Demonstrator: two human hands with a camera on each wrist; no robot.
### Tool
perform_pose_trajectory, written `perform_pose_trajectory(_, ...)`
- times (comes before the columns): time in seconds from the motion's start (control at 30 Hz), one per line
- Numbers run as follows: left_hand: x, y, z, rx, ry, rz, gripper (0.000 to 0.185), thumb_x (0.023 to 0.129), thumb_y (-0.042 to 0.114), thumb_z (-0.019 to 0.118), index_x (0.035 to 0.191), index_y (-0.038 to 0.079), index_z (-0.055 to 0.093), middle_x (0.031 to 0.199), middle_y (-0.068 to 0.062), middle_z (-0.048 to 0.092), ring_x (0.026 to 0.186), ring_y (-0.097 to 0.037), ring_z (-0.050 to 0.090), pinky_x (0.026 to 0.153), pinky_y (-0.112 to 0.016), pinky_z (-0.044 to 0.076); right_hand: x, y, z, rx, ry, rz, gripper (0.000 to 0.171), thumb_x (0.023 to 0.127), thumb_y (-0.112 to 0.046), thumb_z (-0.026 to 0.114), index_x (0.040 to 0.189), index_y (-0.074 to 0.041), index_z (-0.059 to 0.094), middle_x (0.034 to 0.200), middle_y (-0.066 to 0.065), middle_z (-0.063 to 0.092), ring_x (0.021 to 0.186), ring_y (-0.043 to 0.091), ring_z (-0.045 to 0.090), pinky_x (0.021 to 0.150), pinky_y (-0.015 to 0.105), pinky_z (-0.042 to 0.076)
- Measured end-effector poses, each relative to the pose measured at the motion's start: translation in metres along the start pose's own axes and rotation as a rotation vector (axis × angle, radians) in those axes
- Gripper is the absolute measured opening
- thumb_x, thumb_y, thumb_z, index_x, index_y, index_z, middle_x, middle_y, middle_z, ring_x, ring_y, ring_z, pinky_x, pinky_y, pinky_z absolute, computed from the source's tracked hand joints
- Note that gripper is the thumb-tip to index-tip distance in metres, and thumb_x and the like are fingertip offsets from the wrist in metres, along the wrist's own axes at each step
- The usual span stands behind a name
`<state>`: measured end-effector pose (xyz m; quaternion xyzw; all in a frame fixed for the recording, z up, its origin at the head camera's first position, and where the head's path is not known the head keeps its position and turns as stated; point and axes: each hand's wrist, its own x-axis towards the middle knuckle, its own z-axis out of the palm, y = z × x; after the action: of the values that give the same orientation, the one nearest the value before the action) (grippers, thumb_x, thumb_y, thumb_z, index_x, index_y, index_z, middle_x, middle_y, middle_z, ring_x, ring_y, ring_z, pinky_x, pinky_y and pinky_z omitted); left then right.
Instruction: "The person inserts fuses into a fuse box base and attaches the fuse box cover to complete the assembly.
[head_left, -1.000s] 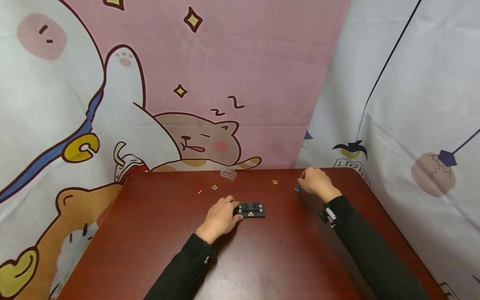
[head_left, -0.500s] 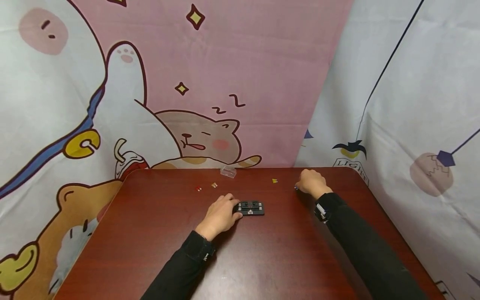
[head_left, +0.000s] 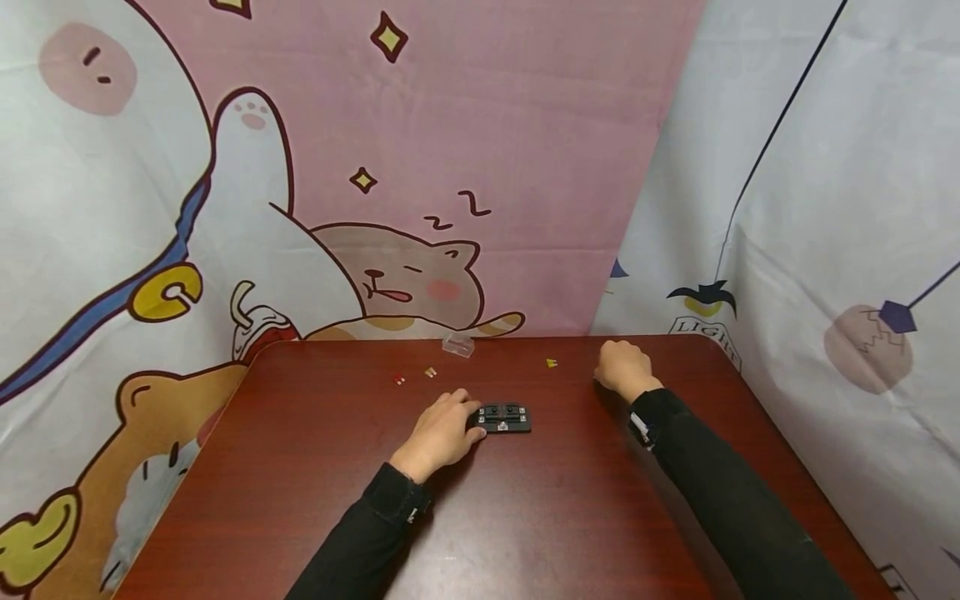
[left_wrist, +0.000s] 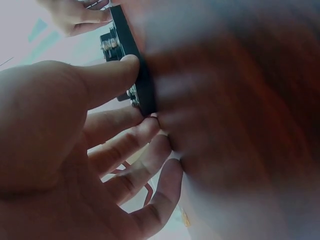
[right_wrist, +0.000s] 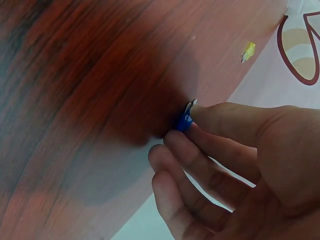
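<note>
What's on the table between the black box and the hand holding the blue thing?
Only bare dark red wooden table in the head view; the small yellow piece sits farther back.

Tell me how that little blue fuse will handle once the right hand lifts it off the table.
The blue fuse is tiny next to the right hand pinching it, so it is probably very light and easy to fumble. It looks like hard plastic with metal prongs, likely stiff. Its flat shape suggests it would slide or flip, not roll.

Both hands (head_left: 442, 433) curled, arms outstretched
</note>
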<state>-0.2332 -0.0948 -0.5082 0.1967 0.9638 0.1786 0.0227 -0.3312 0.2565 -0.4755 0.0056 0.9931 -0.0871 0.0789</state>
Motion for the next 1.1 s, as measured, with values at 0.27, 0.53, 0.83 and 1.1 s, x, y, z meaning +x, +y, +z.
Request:
perform_pose_trajectory(0.27,0.000,-0.002,-0.001,-0.020,-0.015,0.001,0.048,0.102,0.034,0.082,0.143,0.011,0.073,0.136,-0.009,0.068,0.121,-0.028,0.062,0.105,-0.050,0.057,0.003,0.003,0.004,0.000,0.015,0.001,0.018,0.099,-0.020,0.079,0.098,-0.002,0.080,0.111,0.024,0.078,0.098,0.043,0.076,0.082,0.060,0.064)
perform_pose_trajectory(0.53,0.001,-0.003,0.001,-0.010,-0.009,0.006,0.048,0.102,0.034,0.081,0.143,0.011,0.073,0.135,-0.008,0.068,0.121,-0.027,0.062,0.104,-0.049,0.057,0.003,0.004,0.006,0.046,0.010,0.020,0.024,0.100,-0.026,0.079,0.095,-0.003,0.079,0.108,0.021,0.075,0.097,0.037,0.071,0.084,0.056,0.061)
perform_pose_trajectory(0.83,0.001,0.000,0.000,-0.011,-0.023,0.001,0.049,0.103,0.034,0.080,0.145,0.011,0.072,0.137,-0.009,0.067,0.122,-0.027,0.061,0.105,-0.049,0.057,-0.003,0.009,0.010,0.182,0.010,-0.068,0.029,0.103,-0.022,0.074,0.077,-0.011,0.068,0.075,0.005,0.058,0.073,0.025,0.060,0.069,0.037,0.048)
perform_pose_trajectory(1.1,0.002,-0.001,0.001,-0.012,-0.012,-0.006,0.049,0.103,0.033,0.081,0.145,0.010,0.072,0.136,-0.008,0.067,0.123,-0.028,0.062,0.105,-0.050,0.057,-0.007,0.002,0.008,0.239,0.061,-0.179,0.028,0.105,-0.022,0.074,0.080,-0.008,0.073,0.073,0.004,0.055,0.069,0.022,0.056,0.064,0.034,0.045)
